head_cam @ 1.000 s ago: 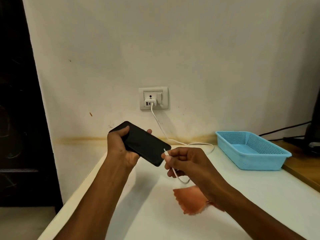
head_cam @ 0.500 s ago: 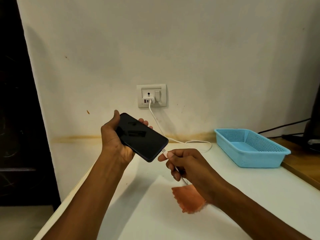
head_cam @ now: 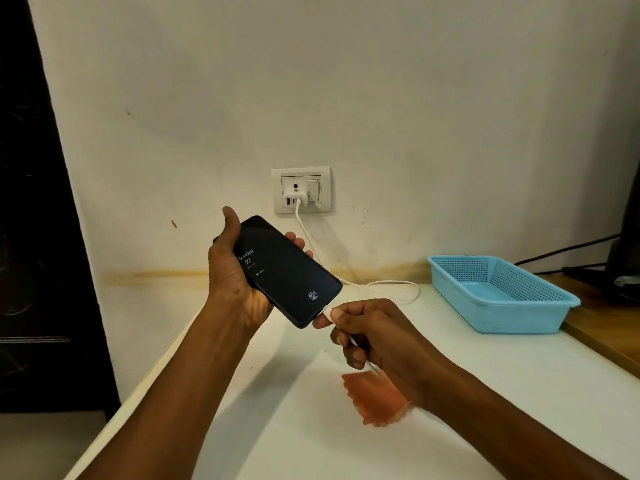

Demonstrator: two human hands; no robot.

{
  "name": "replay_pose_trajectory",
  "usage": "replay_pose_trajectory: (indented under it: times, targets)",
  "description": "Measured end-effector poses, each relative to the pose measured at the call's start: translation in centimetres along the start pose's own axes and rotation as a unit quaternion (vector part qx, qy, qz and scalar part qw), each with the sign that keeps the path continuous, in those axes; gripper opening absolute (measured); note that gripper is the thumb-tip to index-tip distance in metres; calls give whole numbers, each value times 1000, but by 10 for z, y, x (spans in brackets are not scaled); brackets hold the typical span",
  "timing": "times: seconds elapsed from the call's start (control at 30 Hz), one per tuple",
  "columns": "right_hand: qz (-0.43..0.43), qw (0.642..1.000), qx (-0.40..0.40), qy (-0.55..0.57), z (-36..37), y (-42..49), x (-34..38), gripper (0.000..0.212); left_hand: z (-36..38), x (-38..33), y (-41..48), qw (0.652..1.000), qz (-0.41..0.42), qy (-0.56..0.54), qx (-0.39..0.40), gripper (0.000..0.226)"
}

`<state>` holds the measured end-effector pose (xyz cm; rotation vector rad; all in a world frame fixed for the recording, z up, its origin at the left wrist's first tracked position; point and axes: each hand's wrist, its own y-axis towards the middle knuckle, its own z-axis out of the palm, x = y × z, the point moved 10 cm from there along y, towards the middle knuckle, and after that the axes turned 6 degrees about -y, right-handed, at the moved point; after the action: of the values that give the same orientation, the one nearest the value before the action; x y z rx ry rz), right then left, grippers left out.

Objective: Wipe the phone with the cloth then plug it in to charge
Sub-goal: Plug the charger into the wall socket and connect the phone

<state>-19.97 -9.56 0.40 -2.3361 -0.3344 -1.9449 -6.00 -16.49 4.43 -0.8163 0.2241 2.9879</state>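
My left hand [head_cam: 235, 271] holds a black phone [head_cam: 287, 271] above the white table, screen up and lit with a date and a fingerprint icon. At the phone's lower end, my right hand [head_cam: 374, 334] pinches the plug of a white charging cable [head_cam: 391, 284], which sits against the port. The cable loops over the table and rises to a white charger [head_cam: 294, 199] in the wall socket [head_cam: 302, 190]. An orange cloth [head_cam: 375, 400] lies flat on the table under my right wrist, partly hidden by it.
A light blue plastic basket [head_cam: 498, 296] stands on the white table [head_cam: 485, 393] at the right, near the wall. Beyond it is a wooden surface [head_cam: 609, 327] with black cables and dark equipment. A dark cabinet [head_cam: 38, 237] fills the left side.
The phone's screen has lit up, where it was dark before. My left hand tilted the phone more face-up, and my right hand brought the cable plug to its lower end.
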Motion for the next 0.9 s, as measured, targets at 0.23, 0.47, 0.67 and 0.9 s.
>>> replay_pose_trajectory:
  times: [0.23, 0.47, 0.67, 0.9]
  targets:
    - [5, 1000, -1, 5, 2, 1, -3, 27, 19, 25, -5, 997, -29, 38, 66, 87]
    - [35, 999, -12, 37, 2, 5, -12, 25, 30, 44, -8, 994, -40, 65, 77, 103]
    - [2, 999, 18, 39, 5, 3, -5, 25, 26, 35, -7, 995, -27, 75, 56, 100]
    - [-69, 994, 15, -86, 5, 2, 4, 34, 22, 22, -7, 998, -11, 40, 44, 98]
